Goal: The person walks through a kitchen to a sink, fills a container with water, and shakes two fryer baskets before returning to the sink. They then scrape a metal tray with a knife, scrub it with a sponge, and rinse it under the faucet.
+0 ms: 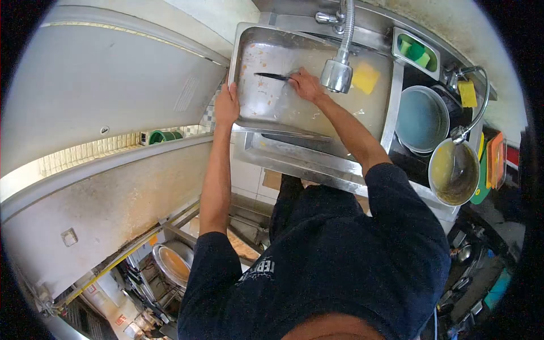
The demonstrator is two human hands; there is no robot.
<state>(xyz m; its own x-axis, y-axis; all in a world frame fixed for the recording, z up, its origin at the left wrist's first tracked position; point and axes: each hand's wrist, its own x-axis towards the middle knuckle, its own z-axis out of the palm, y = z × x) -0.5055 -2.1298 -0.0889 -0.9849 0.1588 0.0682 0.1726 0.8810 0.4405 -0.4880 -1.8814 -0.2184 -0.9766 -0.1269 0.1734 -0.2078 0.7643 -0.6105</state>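
Observation:
A large rectangular steel pan lies tilted over the sink, with murky water along its right side and orange food bits on its bare left part. My left hand is closed on the pan's left rim near the front corner. Inside the pan, my right hand is wrapped around a dark knife, its narrow blade pointing left just over the metal. The handle is mostly hidden by my fingers. To the right of that hand, a yellow sponge sits in the cloudy water.
A spring-hose faucet hangs over the pan. On the right stand a round pot, a bowl with yellowish residue and a small steel tray of green sponges. A large grey panel borders the left.

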